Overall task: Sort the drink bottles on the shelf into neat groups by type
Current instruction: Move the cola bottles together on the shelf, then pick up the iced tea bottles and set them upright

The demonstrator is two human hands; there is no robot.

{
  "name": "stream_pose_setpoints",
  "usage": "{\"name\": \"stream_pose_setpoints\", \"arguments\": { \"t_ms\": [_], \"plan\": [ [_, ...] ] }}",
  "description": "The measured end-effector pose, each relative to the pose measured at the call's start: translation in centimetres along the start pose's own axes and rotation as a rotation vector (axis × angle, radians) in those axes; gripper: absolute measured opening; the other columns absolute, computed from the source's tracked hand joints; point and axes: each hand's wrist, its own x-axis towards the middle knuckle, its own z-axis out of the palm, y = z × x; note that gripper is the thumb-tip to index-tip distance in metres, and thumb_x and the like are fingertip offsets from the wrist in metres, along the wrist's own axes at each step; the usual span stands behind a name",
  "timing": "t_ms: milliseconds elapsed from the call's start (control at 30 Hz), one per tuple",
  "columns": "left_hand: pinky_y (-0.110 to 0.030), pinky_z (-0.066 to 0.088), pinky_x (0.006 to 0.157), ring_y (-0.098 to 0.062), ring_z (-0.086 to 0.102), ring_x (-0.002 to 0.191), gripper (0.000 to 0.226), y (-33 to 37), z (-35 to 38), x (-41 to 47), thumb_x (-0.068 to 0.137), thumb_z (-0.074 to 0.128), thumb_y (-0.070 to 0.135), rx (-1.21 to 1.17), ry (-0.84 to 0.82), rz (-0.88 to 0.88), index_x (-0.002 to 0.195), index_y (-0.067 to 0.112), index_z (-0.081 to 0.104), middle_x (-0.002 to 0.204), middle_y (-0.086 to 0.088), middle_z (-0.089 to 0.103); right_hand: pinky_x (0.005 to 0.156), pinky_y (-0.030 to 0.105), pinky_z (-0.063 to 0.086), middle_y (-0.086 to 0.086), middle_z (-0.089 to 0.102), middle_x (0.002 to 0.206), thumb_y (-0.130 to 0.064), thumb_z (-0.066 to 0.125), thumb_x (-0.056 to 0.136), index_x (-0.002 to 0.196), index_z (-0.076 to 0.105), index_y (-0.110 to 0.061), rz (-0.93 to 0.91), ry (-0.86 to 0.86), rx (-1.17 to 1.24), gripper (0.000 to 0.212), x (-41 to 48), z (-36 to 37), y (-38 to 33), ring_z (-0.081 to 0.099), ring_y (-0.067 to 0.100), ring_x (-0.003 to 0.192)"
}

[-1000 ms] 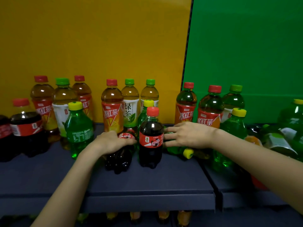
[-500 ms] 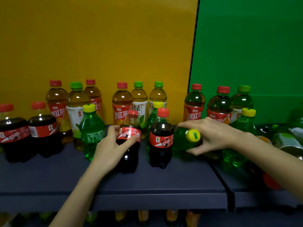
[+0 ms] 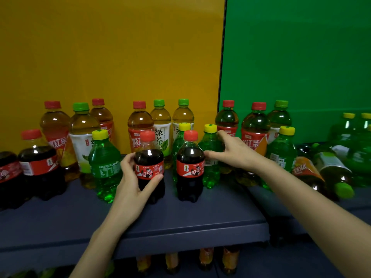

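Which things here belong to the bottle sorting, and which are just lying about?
Job: cola bottle gripped by the left hand; green soda bottle held by the right hand; red-capped tea bottles; green-capped tea bottles; toppled bottles at right.
Just there: yellow panel; green panel; bottles on the lower shelf.

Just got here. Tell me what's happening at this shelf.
A person is sorting drink bottles on a dark shelf. The left hand grips an upright cola bottle at the front; the right hand holds a yellow-capped green soda bottle beside a second cola bottle. Tea bottles line the back, and toppled bottles lie at the right.
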Motion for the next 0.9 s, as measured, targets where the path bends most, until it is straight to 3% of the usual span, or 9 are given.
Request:
{"name": "stream_pose_setpoints", "arguments": {
  "t_ms": [100, 200, 267, 367, 467, 600, 700, 800, 900],
  "plan": [
    [-0.024, 0.040, 0.091, -0.009, 0.047, 0.116, 0.069, -0.1, 0.2, -0.1, 0.076, 0.060, 0.040, -0.002, -0.004, 0.002, 0.128, 0.037, 0.014, 0.132, 0.009, 0.039, 0.068, 0.005, 0.038, 0.004, 0.048, 0.136, -0.039, 0.059, 0.087, 0.139, 0.031, -0.014, 0.027, -0.001, 0.039, 0.064, -0.8, 0.5, -0.5, 0.046, 0.003, 0.095],
    [-0.032, 0.039, 0.100, -0.015, 0.043, 0.125, 0.078, -0.3, 0.2, -0.4, 0.077, 0.060, 0.041, 0.066, 0.057, 0.001, 0.140, 0.024, 0.018, 0.140, -0.001, 0.037, 0.084, 0.016, 0.037, 0.003, 0.046, 0.140, -0.036, 0.060, 0.087, 0.141, 0.030, -0.014, 0.040, 0.026, 0.029, 0.065, -2.2, 0.6, -0.7, 0.044, 0.004, 0.106],
    [-0.031, 0.031, 0.104, -0.015, 0.036, 0.127, 0.077, 0.0, 0.2, -0.8, 0.080, 0.065, 0.031, 0.178, 0.168, 0.056, 0.141, 0.011, 0.024, 0.140, -0.009, 0.035, 0.093, 0.022, 0.041, 0.003, 0.048, 0.139, -0.036, 0.061, 0.087, 0.138, 0.035, -0.014, 0.025, 0.087, -0.045, 0.062, -3.3, 0.5, -0.4, 0.049, 0.009, 0.115],
    [-0.022, 0.022, 0.105, -0.021, 0.035, 0.123, 0.059, 1.1, 0.2, -1.3, 0.082, 0.068, 0.011, 0.345, 0.338, 0.246, 0.132, -0.001, 0.038, 0.130, -0.021, 0.043, 0.091, 0.023, 0.047, 0.000, 0.059, 0.124, -0.030, 0.061, 0.087, 0.128, 0.049, -0.016, 0.007, 0.184, -0.060, 0.045, -5.6, -0.1, 0.0, 0.057, 0.012, 0.109],
    [-0.014, 0.027, 0.096, -0.023, 0.045, 0.107, 0.035, 2.4, 0.7, -1.8, 0.083, 0.060, 0.010, 0.336, 0.399, 0.402, 0.115, -0.003, 0.053, 0.110, -0.019, 0.055, 0.078, 0.008, 0.045, -0.005, 0.066, 0.100, -0.021, 0.060, 0.089, 0.112, 0.061, -0.017, -0.003, 0.273, -0.031, 0.024, -8.4, -1.4, 0.3, 0.061, 0.004, 0.094],
    [-0.015, 0.036, 0.074, -0.009, 0.052, 0.085, 0.022, 4.6, 2.8, -2.4, 0.085, 0.050, 0.024, 0.188, 0.244, 0.488, 0.098, 0.009, 0.060, 0.089, 0.005, 0.056, 0.074, 0.008, 0.045, -0.011, 0.068, 0.090, -0.019, 0.060, 0.088, 0.100, 0.066, -0.021, 0.049, 0.369, -0.062, 0.014, -11.4, -3.4, 1.7, 0.061, -0.003, 0.087],
    [-0.018, 0.044, 0.065, -0.004, 0.054, 0.074, 0.016, 6.0, 5.3, -2.6, 0.086, 0.048, 0.030, 0.102, 0.082, 0.507, 0.090, 0.019, 0.060, 0.081, 0.011, 0.058, 0.070, 0.004, 0.043, -0.012, 0.067, 0.088, -0.017, 0.059, 0.089, 0.099, 0.067, -0.020, 0.131, 0.416, -0.067, 0.012, -13.0, -5.2, 3.3, 0.062, -0.004, 0.084],
    [-0.023, 0.044, 0.060, -0.004, 0.054, 0.072, 0.015, 7.0, 8.3, -2.7, 0.085, 0.045, 0.034, 0.092, -0.049, 0.506, 0.090, 0.027, 0.057, 0.081, 0.017, 0.057, 0.068, 0.003, 0.042, -0.010, 0.067, 0.086, -0.013, 0.058, 0.089, 0.098, 0.067, -0.018, 0.207, 0.456, -0.106, 0.013, -14.4, -7.2, 5.2, 0.062, -0.002, 0.081],
    [-0.023, 0.044, 0.061, -0.002, 0.053, 0.076, 0.009, 8.0, 11.7, -2.8, 0.087, 0.046, 0.034, 0.113, -0.139, 0.549, 0.091, 0.032, 0.054, 0.082, 0.018, 0.055, 0.071, 0.010, 0.043, -0.006, 0.068, 0.089, -0.012, 0.059, 0.089, 0.099, 0.068, -0.017, 0.267, 0.480, -0.158, 0.014, -15.4, -9.1, 7.6, 0.062, 0.009, 0.085]
  ]
}}
